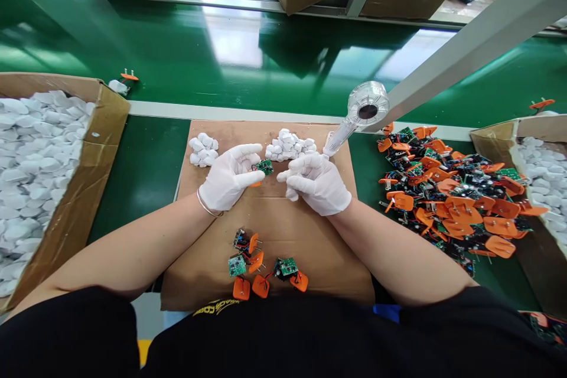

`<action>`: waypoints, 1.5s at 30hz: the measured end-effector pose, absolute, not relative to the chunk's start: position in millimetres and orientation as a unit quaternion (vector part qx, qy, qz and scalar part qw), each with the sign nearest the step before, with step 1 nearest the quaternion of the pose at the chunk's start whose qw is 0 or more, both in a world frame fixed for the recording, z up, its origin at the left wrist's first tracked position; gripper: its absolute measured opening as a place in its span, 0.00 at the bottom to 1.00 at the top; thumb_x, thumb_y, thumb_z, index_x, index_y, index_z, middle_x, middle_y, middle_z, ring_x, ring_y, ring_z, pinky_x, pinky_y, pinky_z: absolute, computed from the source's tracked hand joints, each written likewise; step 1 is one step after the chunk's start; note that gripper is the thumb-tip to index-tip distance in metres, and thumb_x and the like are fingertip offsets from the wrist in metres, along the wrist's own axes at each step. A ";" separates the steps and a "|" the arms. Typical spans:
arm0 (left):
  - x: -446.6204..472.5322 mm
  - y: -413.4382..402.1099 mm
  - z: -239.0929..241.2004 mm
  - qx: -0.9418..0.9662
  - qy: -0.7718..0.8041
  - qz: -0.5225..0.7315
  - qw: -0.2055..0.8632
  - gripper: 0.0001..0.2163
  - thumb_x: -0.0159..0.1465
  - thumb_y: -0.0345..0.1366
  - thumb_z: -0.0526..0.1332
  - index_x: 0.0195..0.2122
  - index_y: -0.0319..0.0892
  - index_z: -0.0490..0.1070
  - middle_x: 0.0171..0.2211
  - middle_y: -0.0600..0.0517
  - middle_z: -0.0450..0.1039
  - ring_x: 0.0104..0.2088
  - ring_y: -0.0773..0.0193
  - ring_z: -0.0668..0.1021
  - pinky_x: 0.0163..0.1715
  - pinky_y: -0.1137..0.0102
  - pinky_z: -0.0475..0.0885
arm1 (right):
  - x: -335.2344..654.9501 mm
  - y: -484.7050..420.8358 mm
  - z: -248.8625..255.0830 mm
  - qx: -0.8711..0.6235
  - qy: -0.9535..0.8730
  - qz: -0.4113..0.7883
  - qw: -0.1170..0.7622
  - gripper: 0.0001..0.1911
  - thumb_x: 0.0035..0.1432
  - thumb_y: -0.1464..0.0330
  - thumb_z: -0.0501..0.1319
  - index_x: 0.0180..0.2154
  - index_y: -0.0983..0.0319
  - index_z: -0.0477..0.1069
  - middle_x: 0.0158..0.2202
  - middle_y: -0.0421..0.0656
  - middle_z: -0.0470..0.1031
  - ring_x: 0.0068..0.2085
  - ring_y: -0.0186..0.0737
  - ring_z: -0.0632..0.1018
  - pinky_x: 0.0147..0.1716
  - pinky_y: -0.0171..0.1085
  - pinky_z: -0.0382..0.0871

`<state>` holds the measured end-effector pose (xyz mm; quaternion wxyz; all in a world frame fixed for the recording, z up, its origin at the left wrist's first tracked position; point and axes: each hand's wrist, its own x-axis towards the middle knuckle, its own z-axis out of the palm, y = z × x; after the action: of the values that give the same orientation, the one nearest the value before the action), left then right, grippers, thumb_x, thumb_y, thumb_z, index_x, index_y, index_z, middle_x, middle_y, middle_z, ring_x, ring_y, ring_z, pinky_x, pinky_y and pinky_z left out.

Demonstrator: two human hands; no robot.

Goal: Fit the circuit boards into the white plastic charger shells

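Observation:
My left hand [230,176], in a white glove, is closed around a small green circuit board [265,167]; a bit of orange shows below the thumb. Facing it, my gloved right hand [315,182] has its fingers bent and partly spread, with nothing visible in them. Just beyond the hands, white plastic pieces lie in a larger pile [290,145] and a smaller pile [204,150]. Nearer my body, several circuit boards wired to orange plug plates [260,286] rest on the cardboard sheet [305,254].
A big heap of orange-and-green plug assemblies [456,201] lies at right. Cardboard boxes of white pieces stand at left [106,142] and right [491,136]. A clear handheld fan [367,107] stands beside a slanting metal post [465,41]. Behind runs a green conveyor belt [177,65].

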<state>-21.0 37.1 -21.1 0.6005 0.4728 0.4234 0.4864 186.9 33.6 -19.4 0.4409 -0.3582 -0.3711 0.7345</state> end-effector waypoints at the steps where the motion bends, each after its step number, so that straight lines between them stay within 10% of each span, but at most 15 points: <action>1: -20.1 35.8 -20.5 0.488 0.425 0.487 0.586 0.22 0.50 0.34 0.73 0.45 0.42 0.73 0.37 0.49 0.76 0.38 0.62 0.79 0.33 0.69 0.77 | 186.6 33.7 -20.9 -0.357 -0.377 0.731 0.442 0.18 0.42 0.65 0.77 0.33 0.61 0.75 0.30 0.42 0.83 0.19 0.35 0.77 0.17 0.35 0.73; 8: -19.8 21.4 -15.3 0.685 0.418 0.518 0.296 0.09 0.58 0.28 0.66 0.39 0.43 0.70 0.40 0.49 0.73 0.43 0.61 0.78 0.44 0.63 0.77 | 187.0 35.0 -26.2 -0.335 -0.438 0.731 0.402 0.14 0.51 0.62 0.72 0.39 0.62 0.81 0.31 0.43 0.83 0.30 0.35 0.80 0.34 0.38 0.77; 20: -12.1 10.3 -3.8 0.870 0.258 0.416 0.055 0.18 0.60 0.20 0.60 0.47 0.47 0.64 0.41 0.50 0.74 0.39 0.66 0.77 0.41 0.67 0.76 | 183.8 26.8 -18.2 -0.350 -0.460 0.756 0.308 0.16 0.48 0.60 0.73 0.32 0.65 0.77 0.24 0.40 0.75 0.25 0.32 0.74 0.28 0.35 0.68; 27: -20.5 7.9 -12.0 0.800 0.366 0.442 0.176 0.21 0.57 0.33 0.70 0.50 0.45 0.66 0.49 0.44 0.69 0.51 0.54 0.75 0.52 0.58 0.73 | 181.8 28.9 -27.1 -0.329 -0.382 0.784 0.363 0.18 0.49 0.58 0.73 0.34 0.65 0.76 0.23 0.40 0.76 0.25 0.33 0.74 0.29 0.35 0.69; 34: -21.5 16.3 -24.2 0.665 0.454 0.378 0.457 0.20 0.61 0.34 0.66 0.53 0.42 0.65 0.36 0.50 0.72 0.34 0.63 0.76 0.39 0.64 0.74 | 181.3 32.8 -27.8 -0.315 -0.350 0.795 0.383 0.18 0.47 0.59 0.74 0.33 0.65 0.75 0.22 0.39 0.75 0.23 0.32 0.73 0.26 0.33 0.67; 45: -22.0 22.7 -15.5 0.769 0.359 0.388 0.358 0.12 0.59 0.26 0.64 0.44 0.43 0.73 0.39 0.49 0.76 0.39 0.63 0.79 0.42 0.65 0.75 | 183.6 26.9 -17.8 -0.350 -0.475 0.744 0.313 0.18 0.48 0.58 0.72 0.35 0.64 0.73 0.25 0.38 0.72 0.26 0.33 0.72 0.29 0.35 0.67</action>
<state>-22.0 22.7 -15.5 0.3585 0.7690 0.3594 0.3885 183.6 26.9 -17.8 0.3131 -0.3504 -0.4751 0.7439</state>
